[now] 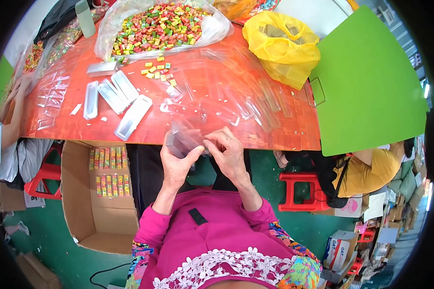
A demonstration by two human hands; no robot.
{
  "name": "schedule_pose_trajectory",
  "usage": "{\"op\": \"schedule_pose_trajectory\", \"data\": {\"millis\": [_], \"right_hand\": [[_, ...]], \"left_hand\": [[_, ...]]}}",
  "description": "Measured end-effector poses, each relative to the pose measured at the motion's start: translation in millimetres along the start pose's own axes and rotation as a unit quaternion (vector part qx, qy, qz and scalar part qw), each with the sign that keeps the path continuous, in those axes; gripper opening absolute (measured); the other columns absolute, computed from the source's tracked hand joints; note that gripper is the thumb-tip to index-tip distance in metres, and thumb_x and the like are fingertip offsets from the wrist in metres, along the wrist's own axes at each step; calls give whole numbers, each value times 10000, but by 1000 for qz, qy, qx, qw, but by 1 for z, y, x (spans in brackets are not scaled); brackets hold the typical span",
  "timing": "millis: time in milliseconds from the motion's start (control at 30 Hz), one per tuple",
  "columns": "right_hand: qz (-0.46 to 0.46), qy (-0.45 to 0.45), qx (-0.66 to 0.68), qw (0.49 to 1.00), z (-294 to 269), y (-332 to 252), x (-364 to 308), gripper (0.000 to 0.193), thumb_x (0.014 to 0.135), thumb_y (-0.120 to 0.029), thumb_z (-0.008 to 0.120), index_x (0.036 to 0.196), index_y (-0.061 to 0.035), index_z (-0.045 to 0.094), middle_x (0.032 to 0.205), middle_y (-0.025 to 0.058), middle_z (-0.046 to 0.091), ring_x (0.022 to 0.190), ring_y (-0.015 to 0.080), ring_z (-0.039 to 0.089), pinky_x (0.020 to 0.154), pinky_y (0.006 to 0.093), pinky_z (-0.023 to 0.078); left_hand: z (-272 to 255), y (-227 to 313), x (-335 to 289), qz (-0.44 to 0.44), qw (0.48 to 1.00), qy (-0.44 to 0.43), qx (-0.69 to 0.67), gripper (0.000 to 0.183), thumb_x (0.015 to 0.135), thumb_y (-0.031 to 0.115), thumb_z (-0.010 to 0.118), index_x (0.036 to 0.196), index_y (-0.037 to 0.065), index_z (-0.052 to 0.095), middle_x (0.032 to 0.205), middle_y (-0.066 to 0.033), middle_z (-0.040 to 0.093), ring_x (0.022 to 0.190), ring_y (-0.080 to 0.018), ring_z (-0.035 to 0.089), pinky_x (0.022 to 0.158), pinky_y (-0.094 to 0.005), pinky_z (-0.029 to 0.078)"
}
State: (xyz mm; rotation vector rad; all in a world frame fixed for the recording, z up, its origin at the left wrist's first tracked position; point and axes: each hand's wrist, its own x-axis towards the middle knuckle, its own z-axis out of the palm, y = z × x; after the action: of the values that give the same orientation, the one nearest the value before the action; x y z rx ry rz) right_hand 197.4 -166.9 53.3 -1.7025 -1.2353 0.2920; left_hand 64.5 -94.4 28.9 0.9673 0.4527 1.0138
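My left hand (175,164) is closed around a clear plastic box (180,142), held just over the table's front edge. At its right end my right hand (230,153) pinches with thumb and fingers. The contact point is partly hidden by the fingers. Beyond my hands, to the left, lie several silvery oblong trays (134,117) on the red table (164,126). Small yellow and red wrapped sweets (155,73) are scattered past them. Flat clear plastic sleeves (263,113) lie in a spread to the right.
A clear bag (222,26) heaped with colourful sweets stands at the back, a yellow plastic bag (294,55) to its right. An upright green board (371,91) borders the right. A cardboard box (101,219) with packed rows sits at lower left. People sit on both sides near red stools (304,191).
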Motion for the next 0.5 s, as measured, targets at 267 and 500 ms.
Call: {"op": "schedule_pose_trajectory", "data": {"millis": [267,500], "right_hand": [[3,19,41,999,1,-2,18,79,884,-42,679,913,-22,608,734,-16,565,640,30,501,554,212,395],[1,63,-72,995,-9,43,98,155,887,-109,689,1002,-14,649,845,59,634,686,85,557,599,245,441]], "left_hand": [[-9,6,3,29,993,106,32,480,800,-47,732,1226,-4,515,1112,-104,652,957,-165,642,845,-306,541],[-17,13,4,12,996,90,-18,477,811,-15,720,1243,3,517,1173,-130,652,1041,-166,619,899,-320,518]]}}
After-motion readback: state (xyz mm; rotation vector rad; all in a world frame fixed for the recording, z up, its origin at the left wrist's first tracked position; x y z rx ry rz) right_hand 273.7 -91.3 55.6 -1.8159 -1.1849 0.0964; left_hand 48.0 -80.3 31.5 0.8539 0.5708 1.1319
